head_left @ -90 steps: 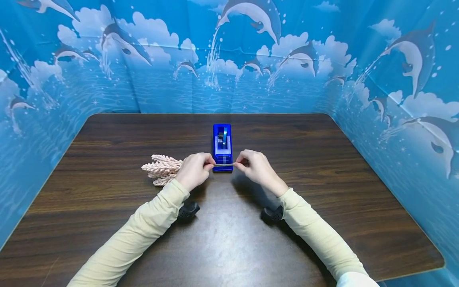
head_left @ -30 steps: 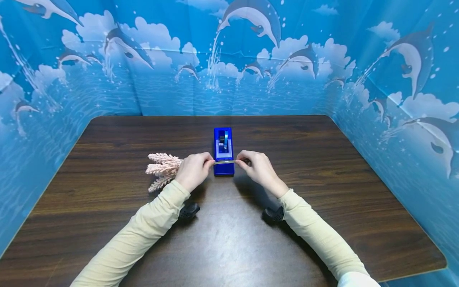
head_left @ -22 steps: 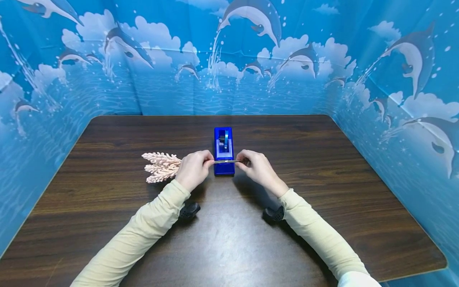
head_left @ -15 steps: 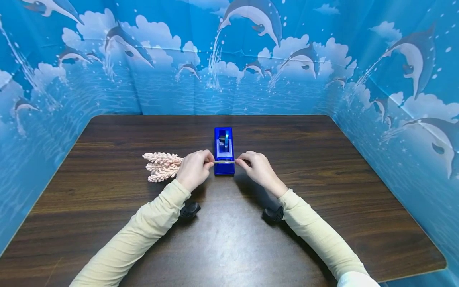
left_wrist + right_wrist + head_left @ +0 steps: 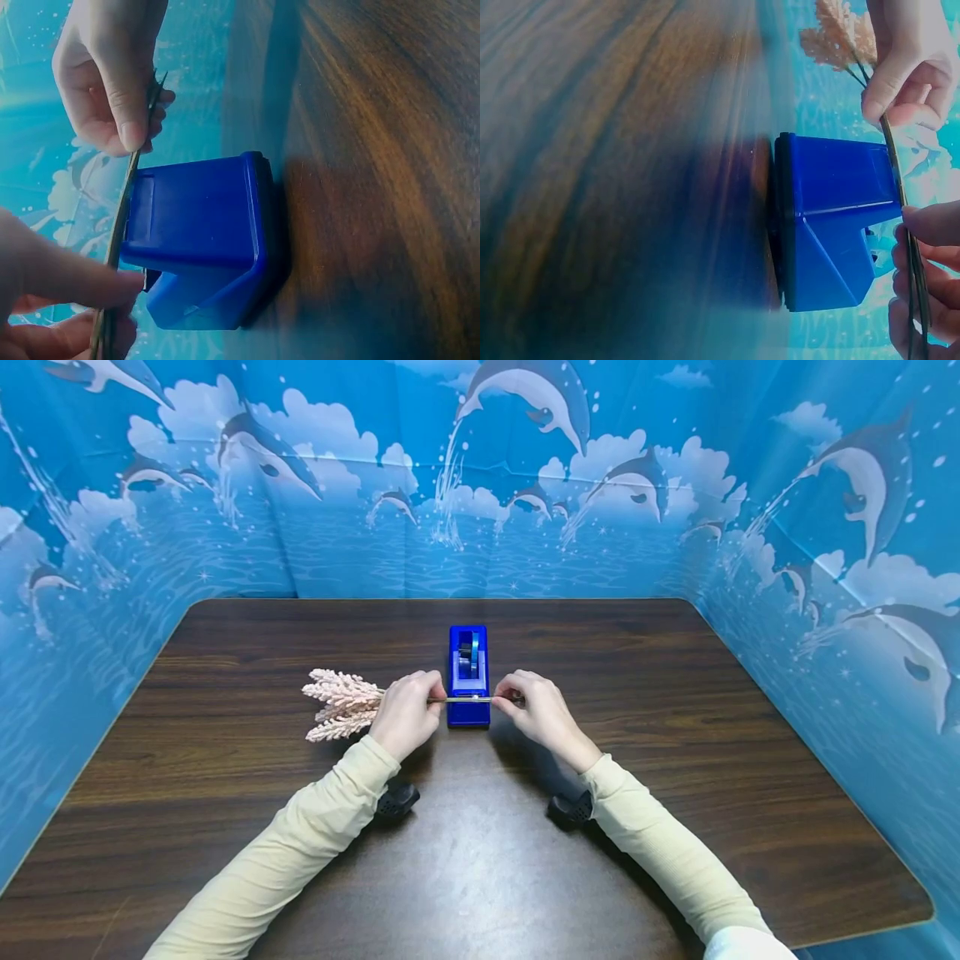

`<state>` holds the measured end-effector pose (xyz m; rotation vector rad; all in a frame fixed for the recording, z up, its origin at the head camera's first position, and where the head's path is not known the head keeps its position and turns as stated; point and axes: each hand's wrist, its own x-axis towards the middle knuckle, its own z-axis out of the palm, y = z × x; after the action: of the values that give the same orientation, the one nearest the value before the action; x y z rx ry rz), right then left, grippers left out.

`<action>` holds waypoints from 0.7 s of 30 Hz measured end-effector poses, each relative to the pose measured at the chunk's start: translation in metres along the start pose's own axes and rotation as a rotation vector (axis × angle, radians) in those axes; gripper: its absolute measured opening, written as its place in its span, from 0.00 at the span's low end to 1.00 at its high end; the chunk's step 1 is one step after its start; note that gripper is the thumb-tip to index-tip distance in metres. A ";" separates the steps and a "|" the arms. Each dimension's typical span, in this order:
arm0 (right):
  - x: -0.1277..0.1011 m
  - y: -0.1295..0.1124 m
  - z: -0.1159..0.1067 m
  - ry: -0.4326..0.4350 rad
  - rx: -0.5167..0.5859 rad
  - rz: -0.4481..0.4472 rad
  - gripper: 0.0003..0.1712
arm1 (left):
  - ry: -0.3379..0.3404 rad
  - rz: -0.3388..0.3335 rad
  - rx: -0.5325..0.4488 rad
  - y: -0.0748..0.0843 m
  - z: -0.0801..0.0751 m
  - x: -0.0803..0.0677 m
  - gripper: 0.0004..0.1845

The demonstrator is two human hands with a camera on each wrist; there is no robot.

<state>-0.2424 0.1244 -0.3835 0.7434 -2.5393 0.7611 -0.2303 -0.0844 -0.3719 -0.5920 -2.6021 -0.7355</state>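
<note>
Several pale pink flower sprigs (image 5: 341, 703) fan out to the left of my left hand (image 5: 405, 714). Their thin greenish-brown stems (image 5: 468, 699) run level across the front part of a blue tape dispenser (image 5: 468, 717). My left thumb and fingers pinch the stems near the flower heads. On the other side, my right hand (image 5: 534, 706) pinches the stem ends between thumb and fingertips. Both wrist views show the stems right along the top of the dispenser's front, at its cutting edge. A tape roll (image 5: 470, 653) sits in the dispenser; any tape on the stems is too small to see.
The dispenser stands on a dark wood-grain table (image 5: 637, 693). A blue curtain (image 5: 480, 552) printed with dolphins encloses the back and sides. Black wrist devices (image 5: 397, 799) hang under both sleeves, close over the tabletop.
The flower heads have turned and shifted about, spreading differently from frame to frame. The stems now cross slightly farther from the dispenser's front edge than three seconds ago. Both hands keep their pinch.
</note>
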 end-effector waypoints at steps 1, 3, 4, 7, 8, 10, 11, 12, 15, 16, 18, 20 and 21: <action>0.000 0.000 0.000 -0.001 -0.006 0.000 0.04 | -0.016 -0.012 -0.005 0.000 0.000 0.000 0.06; 0.001 -0.001 0.000 -0.004 -0.020 0.000 0.04 | -0.062 -0.037 -0.007 0.000 0.001 0.001 0.05; 0.001 -0.001 -0.001 -0.005 -0.029 0.002 0.04 | -0.088 -0.047 0.001 0.000 0.001 0.001 0.05; 0.001 -0.002 -0.001 -0.002 -0.051 0.004 0.04 | -0.153 -0.057 0.032 0.002 0.003 0.000 0.10; 0.000 -0.002 -0.001 0.000 -0.055 0.003 0.04 | -0.164 -0.053 0.042 0.002 0.004 0.000 0.11; 0.000 -0.002 -0.001 -0.001 -0.055 -0.004 0.04 | -0.170 -0.050 0.050 0.002 0.005 -0.001 0.10; -0.001 -0.002 -0.001 -0.004 -0.052 -0.012 0.04 | -0.167 -0.054 0.039 0.002 0.005 -0.001 0.10; -0.001 -0.001 -0.001 -0.010 -0.046 -0.020 0.04 | -0.163 -0.057 0.025 0.002 0.005 -0.001 0.09; -0.001 0.001 -0.001 -0.054 -0.006 -0.047 0.02 | -0.164 -0.070 -0.027 0.001 0.005 -0.002 0.08; -0.001 0.002 -0.001 -0.075 0.008 -0.053 0.02 | -0.168 -0.074 -0.045 0.001 0.005 -0.002 0.08; -0.001 0.004 -0.001 -0.124 0.033 -0.065 0.02 | -0.175 -0.074 -0.069 0.001 0.004 -0.001 0.08; 0.000 0.005 -0.002 -0.174 0.054 -0.066 0.04 | -0.174 -0.078 -0.091 0.001 0.003 -0.001 0.07; 0.001 0.006 -0.002 -0.197 0.059 -0.064 0.05 | -0.172 -0.081 -0.097 0.001 0.002 0.000 0.07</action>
<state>-0.2462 0.1291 -0.3836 0.9572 -2.6620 0.7787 -0.2303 -0.0825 -0.3734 -0.6056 -2.7752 -0.8765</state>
